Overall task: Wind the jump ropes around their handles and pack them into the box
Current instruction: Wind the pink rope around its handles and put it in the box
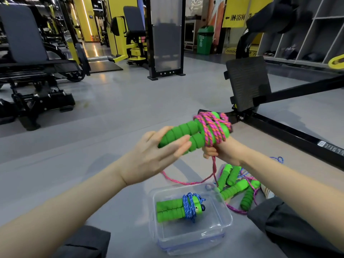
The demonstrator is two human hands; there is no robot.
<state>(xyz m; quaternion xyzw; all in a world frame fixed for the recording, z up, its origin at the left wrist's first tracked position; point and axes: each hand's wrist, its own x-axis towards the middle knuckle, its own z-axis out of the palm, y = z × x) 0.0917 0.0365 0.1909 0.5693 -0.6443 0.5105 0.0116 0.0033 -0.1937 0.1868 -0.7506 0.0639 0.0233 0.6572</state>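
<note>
Through the head camera I see both grips raised above the grey floor (pixel 111 118), working one pink-and-orange jump rope (pixel 214 127). Its two green foam handles (pixel 176 135) lie side by side, and the cord is wound in many turns round their far ends. The right grip (pixel 223 151), a bare hand, is closed from below on that wound end, fingers curled under the handles and the cord. A loose tail of the same cord (pixel 186 182) drops from this hand to the floor and runs in a curve just behind the box.

The left grip (pixel 154 155), also a bare hand, is open. Its fingers are straight and laid flat along the near ends of the handles, with the thumb up beside them. The fingertips are a little blurred, so I cannot tell how firmly they press.

Below the hands stands a clear plastic box (pixel 186 237) on the floor, lid off. Inside it lies one blue jump rope (pixel 178 209), its cord already wound round its paired green handles, resting on the bottom toward the left wall.

Just to the right of the box is a heap of unwound jump ropes (pixel 236 183), green handles crossing one another with blue and pink cords tangled among them. Dark trouser legs (pixel 288 229) frame the box on both sides. A black gym-machine footplate (pixel 245 84) stands behind the hands.
</note>
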